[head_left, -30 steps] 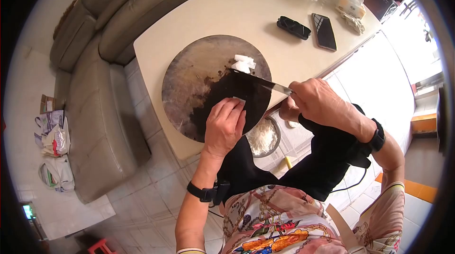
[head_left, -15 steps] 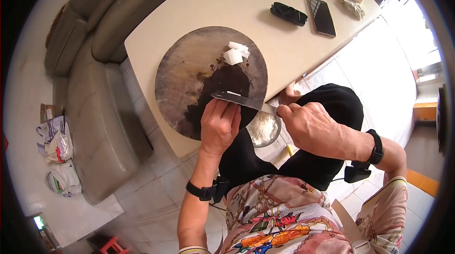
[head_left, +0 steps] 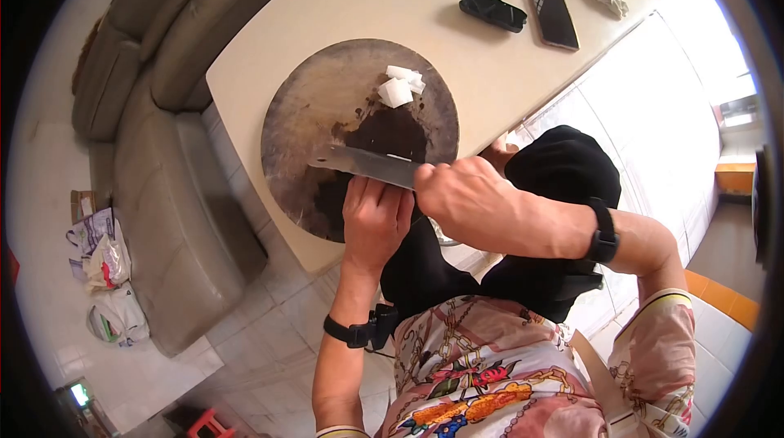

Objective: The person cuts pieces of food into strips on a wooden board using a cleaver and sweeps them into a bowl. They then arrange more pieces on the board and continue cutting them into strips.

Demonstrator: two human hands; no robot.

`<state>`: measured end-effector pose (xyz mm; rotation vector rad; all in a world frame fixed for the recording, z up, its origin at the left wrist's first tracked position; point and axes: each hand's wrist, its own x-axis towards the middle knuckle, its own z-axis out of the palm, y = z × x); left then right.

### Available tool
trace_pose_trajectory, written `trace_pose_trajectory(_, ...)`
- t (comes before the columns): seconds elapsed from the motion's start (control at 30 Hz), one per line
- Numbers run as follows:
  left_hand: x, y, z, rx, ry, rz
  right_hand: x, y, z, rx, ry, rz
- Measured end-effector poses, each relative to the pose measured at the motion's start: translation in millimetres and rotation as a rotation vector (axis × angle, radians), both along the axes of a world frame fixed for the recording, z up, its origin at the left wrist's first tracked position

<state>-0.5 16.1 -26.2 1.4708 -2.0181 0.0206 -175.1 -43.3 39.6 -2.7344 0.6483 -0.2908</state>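
Observation:
A round wooden chopping board, wet and dark in the middle, lies on the table. My right hand is closed around the handle of a cleaver, whose broad blade spans the lower half of the board, tip to the left. Just below the blade, my left hand presses down with bent fingers held together; what is under them is hidden, and I cannot tell what it is. A thin white strip shows along the blade's far edge. White slices are piled at the board's far side.
Farther back on the cream table are a black glasses case and a phone. A bowl is mostly hidden below my right hand. A grey sofa stands to the left, bags beyond it.
My right hand has moved left with the cleaver, so the blade reaches farther across the board. The bowl of white shreds is now largely covered. My left hand stays nearly in place.

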Motion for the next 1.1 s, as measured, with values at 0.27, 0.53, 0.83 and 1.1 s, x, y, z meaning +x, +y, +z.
trace_pose_trajectory(0.27,-1,-2,1,-0.071,0.012,-0.022,-8,1,-1,0.115,-0.020,-0.049)
trace_pose_trajectory(0.53,-2,0,1,-0.039,-0.020,0.013,-11,7,-2,0.028,0.036,-0.037)
trace_pose_trajectory(0.83,-1,0,4,-0.043,-0.020,0.001,17,-1,-7,-0.041,-0.081,-0.038)
trace_pose_trajectory(1.1,-5,4,-1,-0.027,0.027,0.046,-5,2,3,0.099,-0.010,-0.072)
